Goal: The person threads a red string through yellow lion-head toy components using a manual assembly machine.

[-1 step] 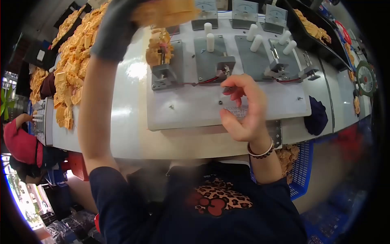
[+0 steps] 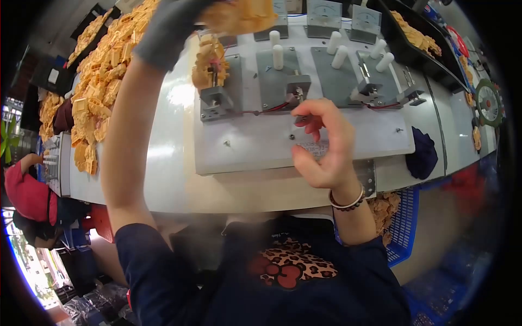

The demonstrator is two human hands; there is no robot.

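Observation:
My left hand (image 2: 174, 32), in a grey glove, reaches to the top edge of the view. It grips a light-orange moulded plastic part (image 2: 244, 16), whose upper side is cut off. Beneath it, another orange plastic part (image 2: 206, 68) sits on the leftmost station of a white test fixture (image 2: 255, 138). Bare and half curled, my right hand (image 2: 331, 144) hovers above the fixture's front, thumb and fingers apart, with nothing visible held between them. Near its fingertips is a grey metal clamp block (image 2: 298, 87) with red wires.
Grey plates with white posts (image 2: 340, 57) and several analog meters (image 2: 324, 19) line the fixture. Orange parts are heaped (image 2: 98, 92) at left. A black tray (image 2: 429, 57), fan (image 2: 489, 103) and dark cloth (image 2: 423, 154) are at right, a blue basket (image 2: 403, 228) below. Another person (image 2: 32, 187) works far left.
My left hand and the orange part it grips have shifted slightly right. My right hand keeps its half-curled shape. The fixture sits a touch further left in view.

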